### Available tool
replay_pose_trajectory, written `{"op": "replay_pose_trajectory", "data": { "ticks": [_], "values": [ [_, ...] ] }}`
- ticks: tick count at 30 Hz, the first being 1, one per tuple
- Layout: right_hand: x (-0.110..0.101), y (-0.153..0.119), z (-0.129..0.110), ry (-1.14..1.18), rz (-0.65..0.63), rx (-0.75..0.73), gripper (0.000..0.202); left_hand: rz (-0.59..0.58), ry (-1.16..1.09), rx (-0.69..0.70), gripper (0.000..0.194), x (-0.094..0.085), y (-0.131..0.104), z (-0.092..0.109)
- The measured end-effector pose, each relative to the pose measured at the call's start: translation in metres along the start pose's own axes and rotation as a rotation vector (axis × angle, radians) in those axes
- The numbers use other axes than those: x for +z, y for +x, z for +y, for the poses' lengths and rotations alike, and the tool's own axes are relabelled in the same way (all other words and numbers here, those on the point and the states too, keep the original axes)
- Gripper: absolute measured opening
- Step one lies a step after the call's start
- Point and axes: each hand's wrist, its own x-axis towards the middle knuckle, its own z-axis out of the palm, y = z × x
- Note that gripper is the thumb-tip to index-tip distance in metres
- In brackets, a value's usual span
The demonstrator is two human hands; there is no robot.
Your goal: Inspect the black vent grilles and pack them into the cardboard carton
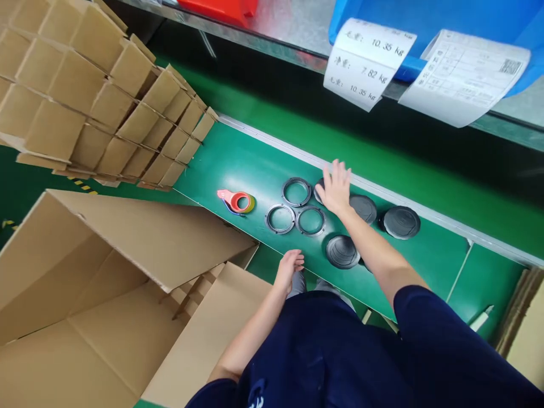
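Note:
My right hand (335,188) reaches across the green bench with its fingers spread over a round black part (318,190), which it partly covers. I cannot tell how firmly it touches. Close by lie three black rings: a rear ring (284,191), a front left ring (267,219) and a front right ring (323,220). Beside my right forearm are more round black parts: one behind it (364,209), one farther right (402,222) and one in front (342,252). My left hand (289,267) hovers at the bench's front edge, fingers loosely bent and nothing visible in it.
A red tape dispenser (228,196) lies left on the bench (212,164). An open carton (119,238) stands at lower left, below stacked cardboard dividers (91,102). Overhead, a shelf holds a blue bin (425,17) with paper labels. A cutter (481,319) lies right.

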Motion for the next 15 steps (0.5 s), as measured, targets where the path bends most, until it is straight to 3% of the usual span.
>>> {"op": "replay_pose_trajectory", "data": {
  "ticks": [2,4,7,9,10,12,15],
  "values": [
    [0.005,0.005,0.003,0.009,-0.108,0.021,0.073,-0.041,0.168,0.153,0.030,0.019,0.001,-0.008],
    [0.005,0.012,0.012,0.021,-0.256,0.050,0.076,-0.229,0.382,0.385,0.046,0.044,0.003,-0.013],
    [-0.006,0.023,0.030,0.009,-0.522,0.031,0.104,-0.481,0.768,0.669,0.086,0.087,0.013,-0.021],
    [-0.019,0.024,0.036,-0.030,-0.627,-0.042,0.126,-0.479,1.001,0.741,0.103,0.115,0.019,-0.029],
    [-0.027,0.022,0.036,-0.043,-0.623,-0.087,0.130,-0.443,1.110,0.756,0.106,0.128,0.021,-0.034],
    [-0.044,0.013,0.033,-0.027,-0.495,-0.144,0.129,-0.371,1.291,0.762,0.105,0.147,0.020,-0.041],
    [-0.067,0.002,0.030,0.105,-0.094,-0.105,0.130,-0.275,1.376,0.796,0.105,0.154,0.010,-0.047]
  ]
}}
